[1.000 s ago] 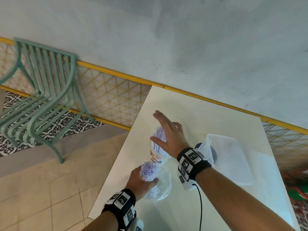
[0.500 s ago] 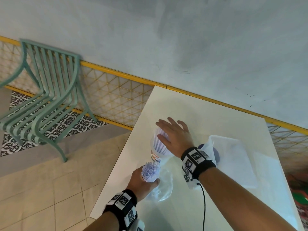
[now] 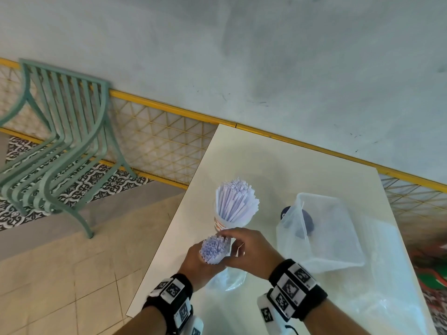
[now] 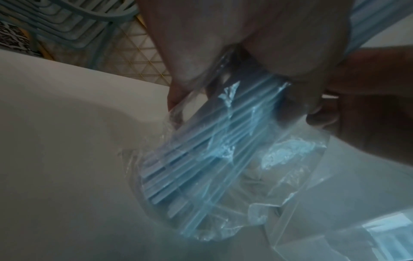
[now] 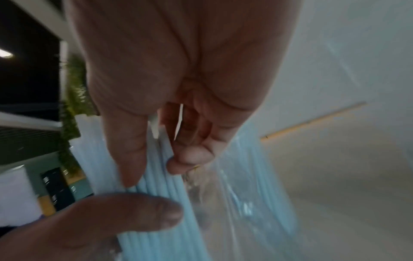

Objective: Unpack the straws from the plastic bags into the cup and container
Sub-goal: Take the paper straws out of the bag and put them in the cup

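Note:
A paper cup [image 3: 218, 223] stands on the white table [image 3: 266, 165], packed with pale lilac straws [image 3: 235, 204]. In front of it my left hand [image 3: 197, 261] grips a bundle of straws [image 3: 214, 247] upright, its lower part still inside a clear plastic bag [image 4: 201, 159]. My right hand [image 3: 233, 241] reaches across and pinches a few straws [image 5: 161, 176] at the top of that bundle between thumb and fingertips [image 5: 190, 159]. The clear container [image 3: 338, 259] lies to the right.
Inside the container lies a second clear bag [image 3: 294, 221] over a dark round object [image 3: 307, 222]. The table's left edge is close to my left wrist. A green metal chair [image 3: 60, 146] stands on the floor to the left. A grey wall is behind.
My right hand has come off the top of the straws in the cup and drawn back to the bundle in my left hand, where it now pinches straws.

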Motion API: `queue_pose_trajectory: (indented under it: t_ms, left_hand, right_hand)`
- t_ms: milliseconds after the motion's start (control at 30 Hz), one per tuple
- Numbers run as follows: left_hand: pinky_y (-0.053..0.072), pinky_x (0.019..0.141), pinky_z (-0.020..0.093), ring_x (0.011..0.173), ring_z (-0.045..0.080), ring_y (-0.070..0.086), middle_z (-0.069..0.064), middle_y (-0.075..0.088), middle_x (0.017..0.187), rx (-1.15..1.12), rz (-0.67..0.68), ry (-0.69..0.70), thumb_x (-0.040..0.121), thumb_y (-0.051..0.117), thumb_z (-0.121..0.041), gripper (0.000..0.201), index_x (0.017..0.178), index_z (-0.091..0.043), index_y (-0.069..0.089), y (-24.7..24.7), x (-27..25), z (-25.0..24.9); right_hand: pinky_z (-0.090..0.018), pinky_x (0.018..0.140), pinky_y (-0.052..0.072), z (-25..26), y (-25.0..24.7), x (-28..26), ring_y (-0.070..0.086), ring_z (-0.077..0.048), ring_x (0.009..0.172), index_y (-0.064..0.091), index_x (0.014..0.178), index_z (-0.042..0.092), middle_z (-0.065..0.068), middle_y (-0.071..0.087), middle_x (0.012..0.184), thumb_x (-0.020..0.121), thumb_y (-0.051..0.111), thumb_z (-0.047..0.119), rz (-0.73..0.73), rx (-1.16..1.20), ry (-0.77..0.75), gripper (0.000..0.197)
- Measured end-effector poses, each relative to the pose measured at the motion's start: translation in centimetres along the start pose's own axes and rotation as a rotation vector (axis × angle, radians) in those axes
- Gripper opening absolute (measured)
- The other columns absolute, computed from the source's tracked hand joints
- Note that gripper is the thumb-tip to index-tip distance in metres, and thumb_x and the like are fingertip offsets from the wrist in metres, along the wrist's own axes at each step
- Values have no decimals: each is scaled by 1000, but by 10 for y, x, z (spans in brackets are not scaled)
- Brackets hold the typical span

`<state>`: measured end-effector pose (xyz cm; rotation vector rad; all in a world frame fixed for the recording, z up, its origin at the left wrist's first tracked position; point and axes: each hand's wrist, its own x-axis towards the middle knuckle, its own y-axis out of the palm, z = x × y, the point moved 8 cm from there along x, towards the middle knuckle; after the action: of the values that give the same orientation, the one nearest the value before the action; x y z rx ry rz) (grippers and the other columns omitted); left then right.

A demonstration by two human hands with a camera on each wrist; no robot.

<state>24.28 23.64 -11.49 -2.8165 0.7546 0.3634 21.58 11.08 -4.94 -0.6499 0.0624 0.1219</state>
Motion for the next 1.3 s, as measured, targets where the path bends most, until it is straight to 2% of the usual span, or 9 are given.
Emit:
queue_pose_trajectory:
  t_ms: [200, 300, 400, 500, 667, 867, 933, 1033, 1300]
  left_hand:
    - [55, 72, 23, 83, 12, 70, -1, 74, 90, -18, 54, 28, 60, 85, -33, 36, 92, -21, 72, 1, 3, 0]
    - [57, 78, 27, 86, 14, 70, -1, 75, 91, -3, 63, 29, 54, 81, -48, 43, 90, -25, 73, 2, 3, 0]
    - [57, 78, 26, 85, 13, 71, -1, 75, 91, -12, 75, 19, 60, 86, -37, 36, 91, -23, 74, 2, 3, 2]
    - [51, 71, 15, 82, 5, 69, -3, 75, 89, 5, 45, -11, 72, 85, -21, 28, 97, -20, 73, -3, 4, 8]
    - [47, 64, 7, 79, 0, 68, -6, 74, 86, 31, 26, -13, 73, 83, -19, 29, 100, -18, 72, -5, 4, 9]
    - [55, 77, 19, 87, 5, 71, -5, 75, 95, -13, 51, 18, 69, 87, -27, 37, 103, -22, 72, 0, 5, 6]
    - [55, 78, 19, 89, 6, 71, -6, 76, 97, -37, 65, 23, 70, 87, -24, 36, 103, -23, 72, 2, 6, 6]
    - [51, 76, 12, 90, 4, 70, -13, 74, 98, -25, 77, 45, 73, 84, -20, 32, 102, -27, 72, 2, 5, 3]
    - [51, 70, 11, 84, 3, 71, -13, 75, 91, -40, 40, 37, 75, 82, -14, 24, 96, -22, 73, 1, 3, 5]
  right_hand:
    - [-24, 68, 54, -25, 3, -5, 57, -15, 64, 73, 109, 16, -4, 71, 82, 66, 89, 25, -122, 148, 76, 47]
    - [-22, 66, 53, -26, 2, -6, 56, -11, 63, 75, 99, 15, -3, 72, 78, 66, 88, 27, -143, 166, 53, 37]
    - [-26, 65, 54, -26, 0, -7, 59, -16, 65, 74, 89, 13, -2, 72, 77, 68, 88, 27, -156, 158, 49, 29]
    - [-17, 63, 48, -25, -9, -7, 58, -7, 62, 72, 83, 15, 6, 68, 71, 72, 83, 21, -211, 74, 7, 17]
    - [-11, 64, 42, -21, -16, -8, 58, -3, 63, 67, 80, 25, 21, 60, 69, 70, 76, 10, -272, 41, -46, 20]
    - [-20, 65, 51, -32, 0, -8, 58, -11, 62, 68, 113, 30, 8, 66, 72, 66, 88, 24, -167, 176, 64, 51]
    - [-26, 71, 56, -38, 2, -7, 67, -12, 73, 74, 100, 20, 5, 73, 82, 66, 89, 27, -159, 227, 101, 38]
    - [-33, 64, 54, -42, 0, -8, 62, -19, 66, 70, 80, 11, -5, 69, 74, 65, 88, 28, -201, 208, 124, 29]
    - [-35, 60, 52, -38, 2, -14, 59, -22, 62, 63, 73, 10, -4, 64, 67, 71, 78, 23, -200, 119, 120, 19]
